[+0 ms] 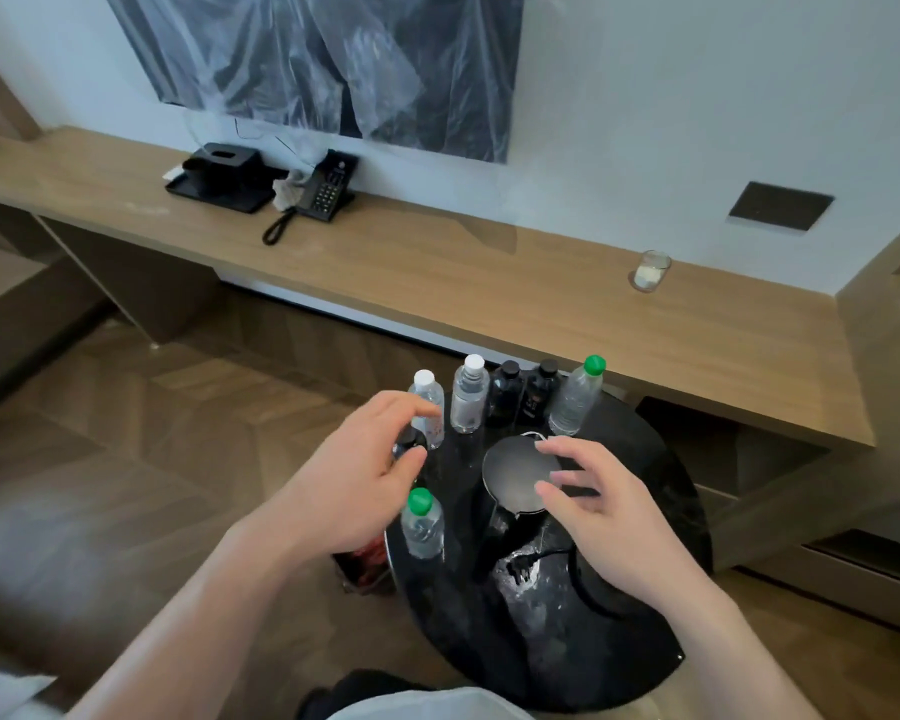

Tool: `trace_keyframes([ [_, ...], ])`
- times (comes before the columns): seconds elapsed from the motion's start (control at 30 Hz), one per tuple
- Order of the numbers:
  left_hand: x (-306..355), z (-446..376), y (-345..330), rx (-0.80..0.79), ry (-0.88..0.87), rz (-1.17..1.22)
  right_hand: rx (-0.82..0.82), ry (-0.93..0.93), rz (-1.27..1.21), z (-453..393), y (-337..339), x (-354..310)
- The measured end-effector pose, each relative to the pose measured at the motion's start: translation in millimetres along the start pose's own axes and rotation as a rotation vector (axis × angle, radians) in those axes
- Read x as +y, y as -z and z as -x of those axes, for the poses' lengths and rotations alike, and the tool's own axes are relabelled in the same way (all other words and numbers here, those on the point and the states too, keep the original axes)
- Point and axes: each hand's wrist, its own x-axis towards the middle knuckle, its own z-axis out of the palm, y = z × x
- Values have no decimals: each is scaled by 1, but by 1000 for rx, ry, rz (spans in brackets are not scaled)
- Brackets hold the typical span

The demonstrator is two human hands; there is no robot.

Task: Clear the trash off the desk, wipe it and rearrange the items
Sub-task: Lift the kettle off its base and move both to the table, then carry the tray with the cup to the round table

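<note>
Wood-effect flooring runs under a long wooden tabletop (489,283) fixed along the wall, and nearer the camera stands a small round black table (661,537) crowded with things.

Far left on the long tabletop sit a black tissue box (224,166) on its tray, a crumpled tissue (288,189) and a black telephone (328,187); the tissue looks like trash still to be cleared.

On the round table, the left hand (370,475) curls its fingers (422,407) round the top of a small dark bottle (409,444), thumb and forefinger closed on it. A green-capped bottle (423,522) stands just below that hand and a white-capped bottle (428,407) just behind it. To lift the dark bottle well I would draw it straight up, since both neighbours are close enough to be tipped.

Further right stand a clear bottle (470,397), two dark bottles (505,392) and a tilted green-capped bottle (575,397). The right hand (598,506) hovers with fingers spread and relaxed over the kettle lid (520,475), holding nothing; whether it touches the lid I cannot tell. The kettle's cord and plug (520,569) lie loose on the black top and could snag.

Far right, a glass (651,270) stands alone on the long tabletop.
</note>
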Motion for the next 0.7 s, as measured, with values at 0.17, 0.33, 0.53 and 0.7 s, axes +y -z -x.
trace_keyframes([
  [0.17,-67,33,49,40,119,-145,-32,102,109,-5,-46,-46],
  [0.33,-141,86,97,51,274,-207,-105,196,220,-14,-110,-91],
  [0.53,-224,153,153,56,386,-207,-265,196,334,-29,-198,-156],
  [0.7,-283,192,182,35,468,-269,-355,179,411,-41,-252,-182],
])
